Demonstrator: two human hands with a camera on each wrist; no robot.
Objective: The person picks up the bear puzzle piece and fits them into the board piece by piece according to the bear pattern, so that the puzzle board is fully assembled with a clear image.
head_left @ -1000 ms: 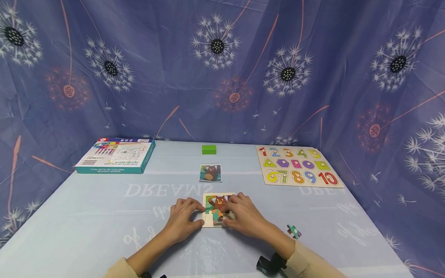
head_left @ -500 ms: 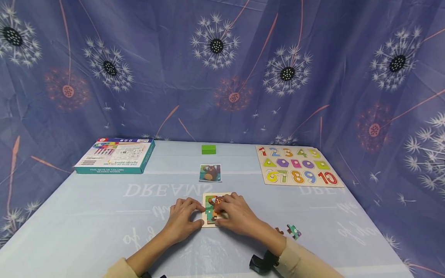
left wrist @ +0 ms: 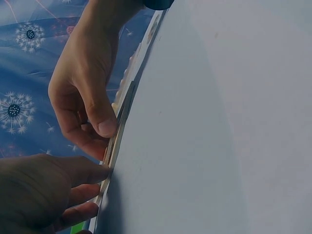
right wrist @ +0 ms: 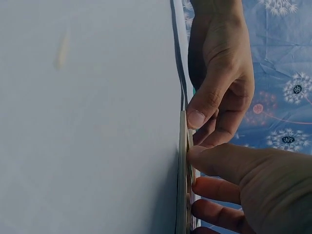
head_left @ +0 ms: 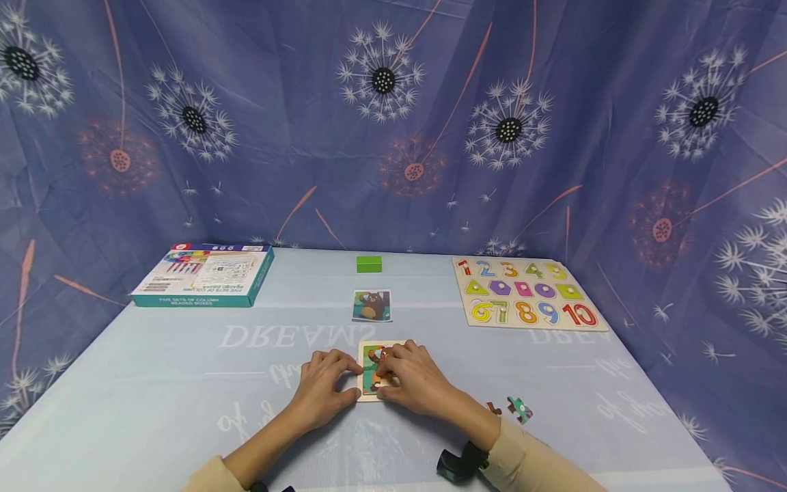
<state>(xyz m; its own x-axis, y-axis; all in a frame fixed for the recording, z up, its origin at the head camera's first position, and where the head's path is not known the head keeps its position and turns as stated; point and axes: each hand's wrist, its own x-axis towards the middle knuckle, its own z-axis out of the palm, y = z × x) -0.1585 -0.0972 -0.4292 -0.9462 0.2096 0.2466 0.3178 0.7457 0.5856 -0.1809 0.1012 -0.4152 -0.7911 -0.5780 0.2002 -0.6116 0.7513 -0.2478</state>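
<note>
A small wooden jigsaw board (head_left: 361, 354) with a bear picture lies flat on the table in the head view. My left hand (head_left: 321, 388) holds its left edge between thumb and fingers. Over the board's right half, my right hand (head_left: 418, 379) bends thumb and fingers onto a teal and orange puzzle piece (head_left: 371, 385) at the lower left of the frame. Both wrist views look along the board edge-on, with the left hand (left wrist: 34, 190) and right hand (right wrist: 273, 183) close together. The right hand hides much of the bear picture.
A bear picture card (head_left: 371, 305) and a green block (head_left: 369, 264) lie beyond the board. Two loose puzzle pieces, one teal (head_left: 521, 410) and one brown (head_left: 494, 408), are beside the right forearm. A boxed set (head_left: 203, 280) stands back left, a number peg board (head_left: 529, 294) back right.
My right hand has moved left across the board with the teal and orange piece, which now sits at the lower left. The brown loose piece has come into view. My left hand has stayed put.
</note>
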